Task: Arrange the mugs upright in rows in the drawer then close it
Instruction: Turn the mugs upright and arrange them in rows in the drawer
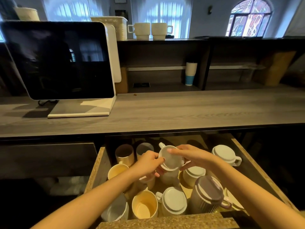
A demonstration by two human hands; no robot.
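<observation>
Grey wood worktop (pixel 181 109) overhangs the open drawer (pixel 165 221). Nearest the drawer's front wall: yellow mug (pixel 144 206) upright, white mug (pixel 174 202) inverted. Mid-drawer, left hand (pixel 148 162) and right hand (pixel 191 157) have fingers (pixel 173 151) curled around the held mug (pixel 170 160), base up, handle away. Likely rigid, glazed, slick, chippable; grip the wall or handle.

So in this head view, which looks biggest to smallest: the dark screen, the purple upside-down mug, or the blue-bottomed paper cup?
1. Dark screen, by far.
2. Purple upside-down mug, though it sits nearest the camera, which inflates it.
3. Blue-bottomed paper cup, far back, so its true size against the mug is unsure.
</observation>
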